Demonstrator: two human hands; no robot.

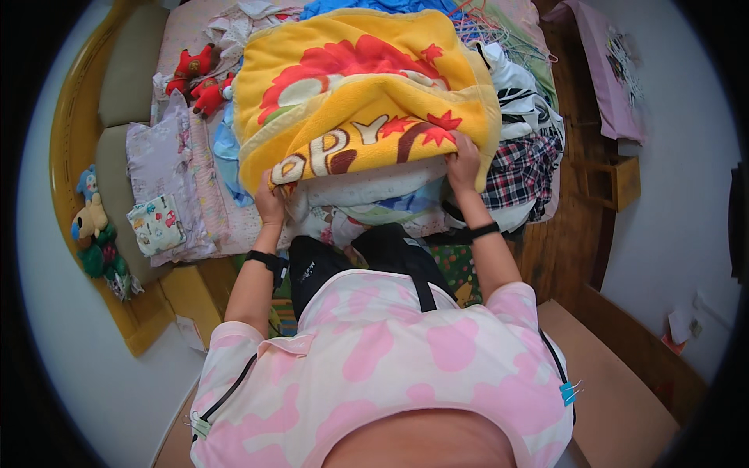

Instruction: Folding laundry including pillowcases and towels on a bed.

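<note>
A yellow plush blanket (351, 88) with a red pattern and large pale letters lies across the bed, its near part folded back over itself. At the near left corner, my left hand (270, 202) grips the blanket's edge. My right hand (464, 161) pinches the same edge farther right, so the edge spans between both hands, slightly raised. Beneath it show a white dotted cloth (368, 184) and some light blue fabric (404, 205). What lies under the rest of the blanket is hidden.
Red stuffed toys (205, 96) and a folded printed cloth (157, 225) lie left. A plaid shirt (521, 169) and black-and-white clothing (509, 88) are heaped right, with tangled clothes hangers (483, 26) behind. Plush toys (96, 234) line the headboard (64, 146). A wooden stool (620, 181) stands right.
</note>
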